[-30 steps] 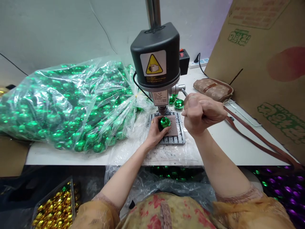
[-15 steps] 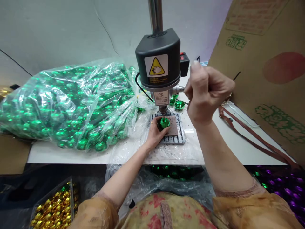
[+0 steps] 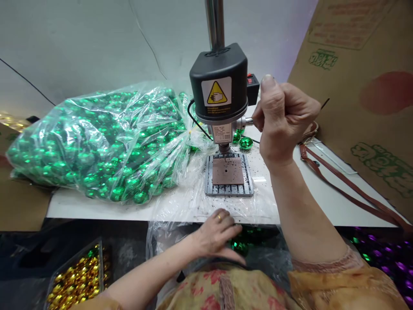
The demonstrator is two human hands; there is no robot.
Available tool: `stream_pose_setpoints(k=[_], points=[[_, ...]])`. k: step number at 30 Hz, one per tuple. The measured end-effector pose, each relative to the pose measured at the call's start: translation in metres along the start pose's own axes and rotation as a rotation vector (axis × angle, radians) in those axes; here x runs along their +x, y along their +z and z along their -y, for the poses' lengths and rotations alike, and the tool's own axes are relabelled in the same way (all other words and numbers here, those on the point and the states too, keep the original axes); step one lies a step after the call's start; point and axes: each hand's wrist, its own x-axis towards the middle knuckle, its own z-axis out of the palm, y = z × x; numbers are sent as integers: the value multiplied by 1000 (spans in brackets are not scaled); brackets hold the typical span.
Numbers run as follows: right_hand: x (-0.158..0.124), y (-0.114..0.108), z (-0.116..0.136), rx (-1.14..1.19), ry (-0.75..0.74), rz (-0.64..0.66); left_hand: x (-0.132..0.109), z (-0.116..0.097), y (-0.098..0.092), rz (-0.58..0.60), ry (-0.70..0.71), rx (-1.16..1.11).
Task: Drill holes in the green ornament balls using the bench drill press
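Note:
My right hand point(image 3: 287, 120) is closed round the feed handle at the right side of a small black bench drill press point(image 3: 219, 82). The fist hides the handle's end; its metal shaft point(image 3: 248, 122) shows beside it. Under the chuck, a brown square pad point(image 3: 227, 171) with a hole in it lies on the slotted metal base plate point(image 3: 209, 191). My left hand point(image 3: 221, 234), a ring on one finger, hovers just below the table's front edge, thumb apart from the fingers. Close by it is a shiny green faceted ball point(image 3: 239, 245), among others in clear plastic.
A large clear bag point(image 3: 106, 146) of green balls fills the table's left side. Loose green balls point(image 3: 246, 143) sit behind the base plate. A cardboard box point(image 3: 358, 112) and brown strap point(image 3: 348, 189) are at right. Gold balls point(image 3: 77, 275) and purple balls point(image 3: 390, 258) lie lower down.
My left hand has left the base plate and come down toward me, below the table edge. The green ball is gone from the pad. My right hand stays on the handle.

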Motion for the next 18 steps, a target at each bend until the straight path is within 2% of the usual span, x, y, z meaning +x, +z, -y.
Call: stream_pose_setpoints(k=[2, 4, 5, 7, 8, 10, 12, 14, 18], points=[[0, 0, 0, -2, -2, 0, 10, 32, -17, -191, -162, 37], [0, 0, 0, 0, -1, -4, 25, 76, -39, -310, -315, 96], [0, 0, 0, 5, -1, -8, 34, 101, -50, -363, -453, 158], [-1, 0, 1, 20, -6, -20, 51, 148, -68, -370, -684, 230], [-1, 0, 1, 25, -13, -26, 59, 168, -75, -333, -738, 232], [-1, 1, 2, 27, -26, -28, 73, 201, -84, -298, -759, 221], [-1, 1, 3, 18, -29, -28, 83, 220, -86, -274, -755, 204], [-1, 1, 3, 11, -24, -32, 90, 231, -84, -262, -763, 193], [-3, 1, 3, 0, -14, -36, 89, 229, -86, -263, -773, 191]])
